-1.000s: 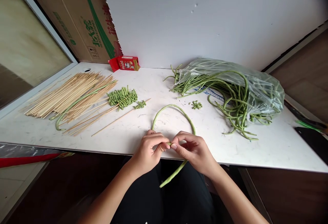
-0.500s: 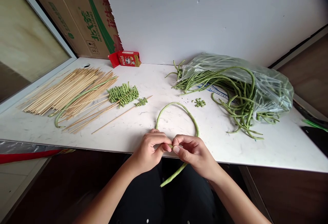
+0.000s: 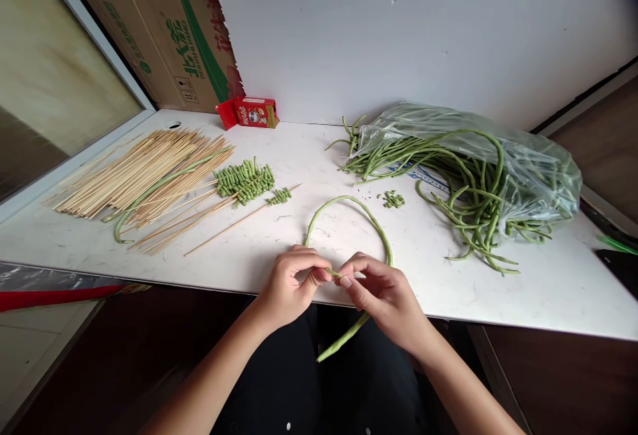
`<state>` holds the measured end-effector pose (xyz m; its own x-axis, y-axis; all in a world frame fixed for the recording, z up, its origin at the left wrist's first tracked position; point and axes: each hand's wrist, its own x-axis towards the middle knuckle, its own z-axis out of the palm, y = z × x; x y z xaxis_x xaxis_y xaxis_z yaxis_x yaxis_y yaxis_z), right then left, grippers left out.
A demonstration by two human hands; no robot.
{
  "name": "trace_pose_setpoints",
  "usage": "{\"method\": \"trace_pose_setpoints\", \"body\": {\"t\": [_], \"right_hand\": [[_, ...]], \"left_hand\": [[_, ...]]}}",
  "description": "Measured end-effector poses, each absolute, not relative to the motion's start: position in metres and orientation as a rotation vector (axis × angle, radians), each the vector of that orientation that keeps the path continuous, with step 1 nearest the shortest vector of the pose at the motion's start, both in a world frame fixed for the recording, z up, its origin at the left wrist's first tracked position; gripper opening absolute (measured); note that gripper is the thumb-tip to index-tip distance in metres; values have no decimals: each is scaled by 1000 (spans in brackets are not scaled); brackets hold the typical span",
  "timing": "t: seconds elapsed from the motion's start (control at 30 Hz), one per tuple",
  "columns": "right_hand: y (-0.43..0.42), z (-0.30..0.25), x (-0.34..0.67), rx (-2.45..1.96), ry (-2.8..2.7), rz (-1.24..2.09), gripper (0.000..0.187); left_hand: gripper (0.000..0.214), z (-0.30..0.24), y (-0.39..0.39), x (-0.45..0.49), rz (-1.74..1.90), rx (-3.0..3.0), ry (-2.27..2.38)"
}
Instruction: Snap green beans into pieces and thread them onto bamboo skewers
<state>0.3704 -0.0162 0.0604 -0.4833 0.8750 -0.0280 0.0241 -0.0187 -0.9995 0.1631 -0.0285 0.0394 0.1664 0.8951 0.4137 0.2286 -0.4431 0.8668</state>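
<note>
One long green bean (image 3: 347,198) arches over the table in a loop, its tail hanging past the front edge between my arms. My left hand (image 3: 299,282) pinches the bean near one end, between thumb and forefinger. Close against it, my right hand (image 3: 376,285) grips the bean's tip with thumb and fingertips. A short stretch of green shows between the two pinches. Left of my hands lies a skewer with a few bean pieces (image 3: 279,196), beside a bundle of skewered bean pieces (image 3: 245,181).
Many bare bamboo skewers (image 3: 129,173) lie at the left, with a loose bean (image 3: 144,196) across them. Small bean ends (image 3: 393,200) form a little pile. At right, long beans (image 3: 468,176) spill from a clear plastic bag (image 3: 543,169). A red box (image 3: 256,113) stands behind.
The view has shifted slightly. My fingertips have drawn a little apart, and more of the bean's end shows between them. Both hands keep their pinch.
</note>
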Motion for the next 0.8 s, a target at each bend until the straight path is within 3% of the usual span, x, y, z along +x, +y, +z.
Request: {"method": "trace_pose_setpoints", "body": {"t": [0.33,0.8], "right_hand": [[-13,61,377,-1067,-1694,1382,22],[-11,53,378,-1025,-1682,1398,16]], "left_hand": [[11,26,-36,176,1507,2137,1259],[12,25,-38,179,1535,2204,1312]]}}
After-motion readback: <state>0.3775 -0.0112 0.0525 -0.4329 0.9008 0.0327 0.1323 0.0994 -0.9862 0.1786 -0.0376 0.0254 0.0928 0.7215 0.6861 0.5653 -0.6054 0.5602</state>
